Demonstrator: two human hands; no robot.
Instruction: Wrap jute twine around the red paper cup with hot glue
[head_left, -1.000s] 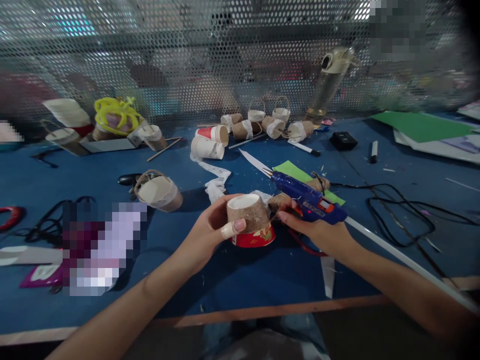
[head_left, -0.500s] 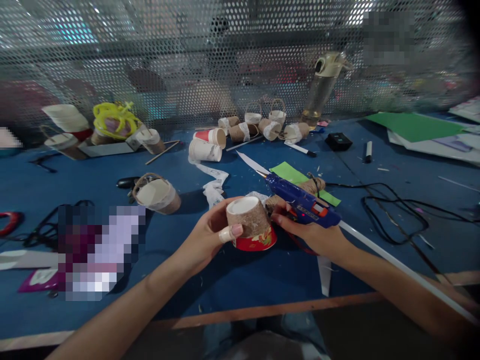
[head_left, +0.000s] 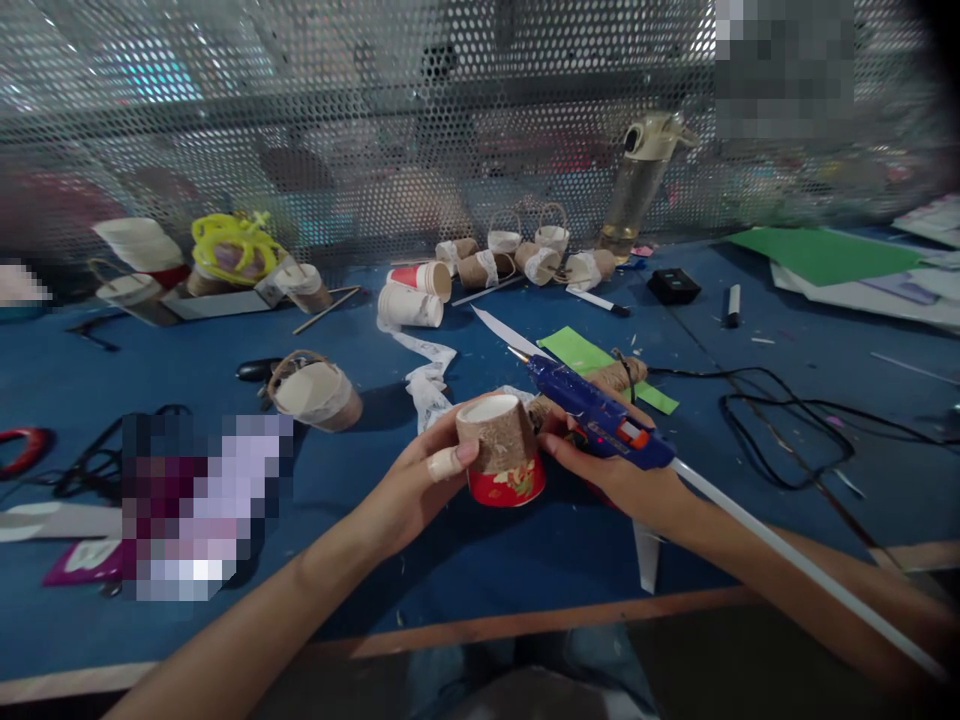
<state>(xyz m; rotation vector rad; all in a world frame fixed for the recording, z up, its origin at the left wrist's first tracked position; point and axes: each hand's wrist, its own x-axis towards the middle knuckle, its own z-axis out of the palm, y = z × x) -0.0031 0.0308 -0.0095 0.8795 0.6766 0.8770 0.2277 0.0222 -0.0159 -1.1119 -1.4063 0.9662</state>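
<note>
My left hand (head_left: 420, 475), a bandage around its thumb, grips an upside-down red patterned paper cup (head_left: 510, 485). Brown twine (head_left: 499, 437) covers the cup's upper part, around the white base. At the cup's right side, my right hand (head_left: 600, 465) is closed on a blue hot glue gun (head_left: 589, 405), its nozzle pointing up and left. The fingertips of that hand are close to the twine; their exact grip is partly hidden. A white glue stick (head_left: 787, 550) trails from the gun's back. Behind the gun lies a roll of twine (head_left: 621, 374).
Twine-wrapped cups with handles (head_left: 319, 392) stand at left and back. Stacked paper cups (head_left: 411, 305), white lace (head_left: 427, 380) and green paper (head_left: 574, 350) lie beyond my hands. A black cord (head_left: 787, 400) loops at right. A bottle (head_left: 637, 185) leans near the mesh screen (head_left: 360, 130).
The cup has turned and tilted in my left hand, showing more of its red band. My right hand and the glue gun have shifted slightly left and down in view.
</note>
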